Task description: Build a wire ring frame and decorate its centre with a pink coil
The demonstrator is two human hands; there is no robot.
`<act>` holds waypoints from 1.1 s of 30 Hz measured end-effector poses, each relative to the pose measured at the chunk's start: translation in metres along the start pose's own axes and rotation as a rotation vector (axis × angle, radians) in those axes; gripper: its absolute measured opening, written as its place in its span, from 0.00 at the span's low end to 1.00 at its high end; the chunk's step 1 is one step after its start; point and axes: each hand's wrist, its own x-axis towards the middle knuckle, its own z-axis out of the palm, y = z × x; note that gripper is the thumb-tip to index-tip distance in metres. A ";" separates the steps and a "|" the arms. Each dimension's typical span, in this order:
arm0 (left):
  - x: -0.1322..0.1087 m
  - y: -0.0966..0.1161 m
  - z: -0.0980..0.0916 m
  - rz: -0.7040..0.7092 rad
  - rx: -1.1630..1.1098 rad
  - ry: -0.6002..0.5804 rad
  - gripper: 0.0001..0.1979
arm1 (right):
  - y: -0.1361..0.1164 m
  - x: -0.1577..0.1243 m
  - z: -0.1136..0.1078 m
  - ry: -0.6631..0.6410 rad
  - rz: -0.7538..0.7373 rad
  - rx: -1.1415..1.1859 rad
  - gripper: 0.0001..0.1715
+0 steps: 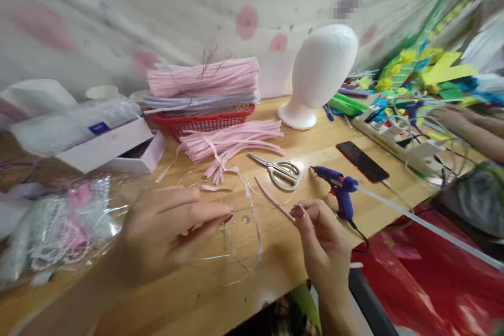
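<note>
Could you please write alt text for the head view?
The right hand pinches a pink strip over a wooden table, the left hand opposite. Beyond are scissors, a blue glue gun, bundled pink strips and a foam mannequin head.

Strip [272, 199] pink; basket [205, 126] red; glue gun [343, 200] blue; foam head [325, 68] white; backdrop [205, 5] whitish, pink-flowered.

Pink strip [272, 200]: slender, matte, slightly curved. The near end is pinched between thumb and finger of the right hand [321, 236]; the free end points forward and left above the bench [281, 268]. Strand [241, 210]: thin, pale, gripped at the fingertips of the left hand [165, 228]; a short length projects rightward. Its far end is indistinct.
</note>
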 end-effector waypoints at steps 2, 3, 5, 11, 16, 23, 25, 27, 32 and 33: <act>0.001 0.000 0.001 0.004 0.012 0.004 0.06 | 0.008 -0.006 -0.013 0.027 0.055 -0.087 0.19; 0.001 -0.001 0.001 0.004 0.015 0.005 0.07 | 0.012 -0.009 -0.019 0.066 0.086 -0.127 0.20; 0.002 -0.001 0.001 0.005 0.020 0.003 0.07 | 0.020 -0.011 -0.031 0.210 0.159 -0.198 0.21; 0.002 -0.002 0.002 0.012 -0.019 -0.023 0.07 | 0.060 0.008 -0.057 0.564 0.288 -0.463 0.36; 0.000 -0.006 0.005 -0.027 -0.112 0.015 0.06 | 0.090 0.030 -0.066 0.267 0.364 -0.788 0.48; 0.002 -0.020 0.005 -0.158 -0.215 0.107 0.07 | 0.090 0.044 -0.069 0.128 0.335 -0.771 0.29; 0.000 -0.024 0.006 -0.213 -0.221 0.129 0.07 | 0.084 0.046 -0.071 0.139 0.319 -0.743 0.29; -0.001 -0.028 0.006 -0.252 -0.232 0.141 0.08 | 0.074 0.045 -0.072 0.196 0.339 -0.641 0.29; 0.002 -0.031 0.006 -0.288 -0.262 0.171 0.07 | 0.035 0.041 -0.069 0.321 0.315 0.033 0.19; 0.003 -0.031 0.005 -0.289 -0.260 0.173 0.07 | 0.027 0.041 -0.068 0.302 0.289 0.048 0.17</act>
